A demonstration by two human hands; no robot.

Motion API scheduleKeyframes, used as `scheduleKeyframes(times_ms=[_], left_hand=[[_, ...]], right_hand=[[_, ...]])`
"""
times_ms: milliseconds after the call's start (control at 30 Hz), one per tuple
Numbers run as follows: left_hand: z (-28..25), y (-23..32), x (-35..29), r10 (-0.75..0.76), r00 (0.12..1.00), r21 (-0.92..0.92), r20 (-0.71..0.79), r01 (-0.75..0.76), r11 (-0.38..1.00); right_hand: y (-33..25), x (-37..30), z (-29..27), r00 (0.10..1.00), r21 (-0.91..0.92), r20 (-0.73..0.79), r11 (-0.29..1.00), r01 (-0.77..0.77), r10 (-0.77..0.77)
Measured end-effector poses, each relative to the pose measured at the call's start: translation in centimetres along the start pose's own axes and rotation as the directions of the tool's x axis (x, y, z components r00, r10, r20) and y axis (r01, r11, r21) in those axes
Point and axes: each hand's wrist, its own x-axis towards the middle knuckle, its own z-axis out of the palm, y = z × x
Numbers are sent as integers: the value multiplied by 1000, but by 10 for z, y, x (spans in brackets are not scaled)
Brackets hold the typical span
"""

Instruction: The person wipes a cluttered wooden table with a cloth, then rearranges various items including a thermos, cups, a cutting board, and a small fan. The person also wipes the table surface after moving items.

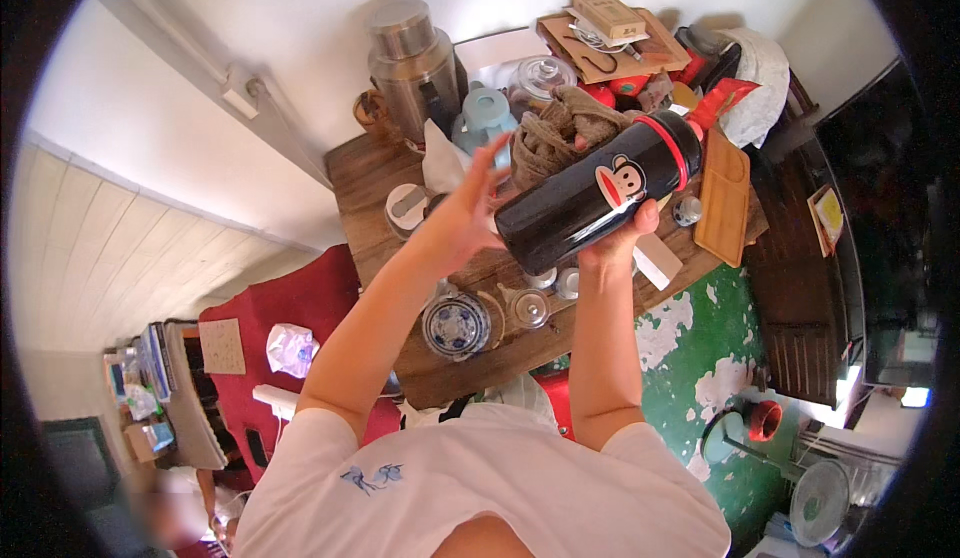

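Wooden table (520, 343) — low, dark, crowded; it stands on a green floor (730, 358) with worn pale patches.

Steel urn (408, 63) — tall, lidded, at the far corner of the table near the wall.

Black flask (600, 193) — cylindrical, red band near its cap, cartoon monkey face on the side. Held up above the table, tilted, capped end toward the far right, base toward the person. It is clear of everything below it.

Brown cloth (560, 128) — bundled, just behind the flask.

Wooden tray (722, 198) — narrow, at the right edge of the table.

Left hand (468, 208) — fingers spread wide, palm turned toward the flask's base and near it; whether it touches the base cannot be told.

Right hand (618, 238) — cupped under the flask's body from below, fingers wrapped up around it; this hand bears the weight.

Blue-and-white lidded bowl (456, 324) — on the near part of the table, with small glass lids (530, 308) beside it.

Handling note, a judgement: the body looks smooth, so the under-grip should stay firm, and the free palm is best set flat on the base before any turning — breakable ware lies directly beneath.
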Motion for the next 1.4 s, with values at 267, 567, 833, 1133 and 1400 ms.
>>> scheduleKeyframes(times_ms=[267, 567, 833, 1133, 1400], left_hand=[[-3, -4, 12, -139, 988, -215, 70, 151, 965], [22, -7, 26, 353, 911, 232, -215, -303, 924], [11, -15, 13, 368, 882, 172, -294, -330, 928], [0, -4, 38, 706, 683, 648, -186, -455, 611], [8, 4, 54, 753, 653, 697, -83, -502, 512]], right_hand=[[-6, 26, -17, 972, -249, 225, 968, -15, 73], [6, 36, 1, 947, 74, -252, 980, -186, 199], [26, 68, -69, 933, 337, -327, 941, -32, 149], [36, 36, 5, 945, -74, -270, 982, 173, -187], [8, 50, 15, 814, -737, 454, 360, 572, -363]])
